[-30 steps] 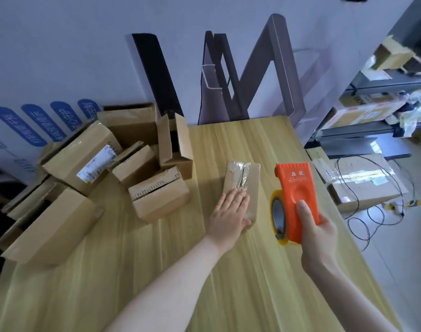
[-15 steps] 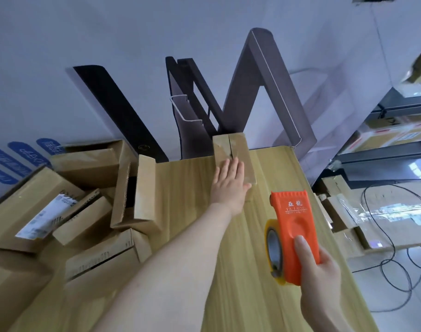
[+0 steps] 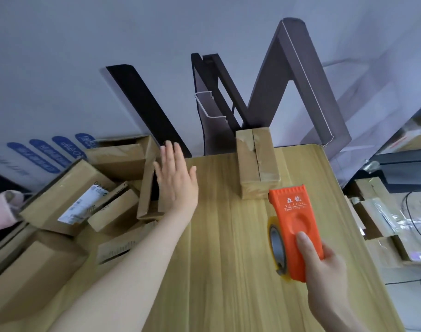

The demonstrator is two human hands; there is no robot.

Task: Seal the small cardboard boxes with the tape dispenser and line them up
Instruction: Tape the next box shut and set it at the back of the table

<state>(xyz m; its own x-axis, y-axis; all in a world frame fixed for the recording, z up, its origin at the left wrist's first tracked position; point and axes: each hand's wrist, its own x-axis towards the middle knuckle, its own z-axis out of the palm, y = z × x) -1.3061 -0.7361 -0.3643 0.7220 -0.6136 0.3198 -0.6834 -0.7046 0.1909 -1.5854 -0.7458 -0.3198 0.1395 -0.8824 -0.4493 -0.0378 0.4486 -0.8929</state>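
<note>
Unsealed box (image 3: 146,185) stands just left of our left hand (image 3: 176,180), at edge of carton pile (image 3: 68,195), dark opening toward fingers. Its long axis runs away from us, roughly parallel to fingers. Left fingers straight, spread, holding nothing; whether they touch box wall, cannot tell. Right hand (image 3: 324,267) wrapped round tape dispenser (image 3: 293,216), thumb on top, well right of that box. Taped box (image 3: 256,164) lies beyond dispenser at far table (image 3: 228,271) edge. We judge left hand nearer; it should take unsealed box.

Bare left hand (image 3: 177,180), bare right hand (image 3: 324,269), both forearms unsleeved
</note>
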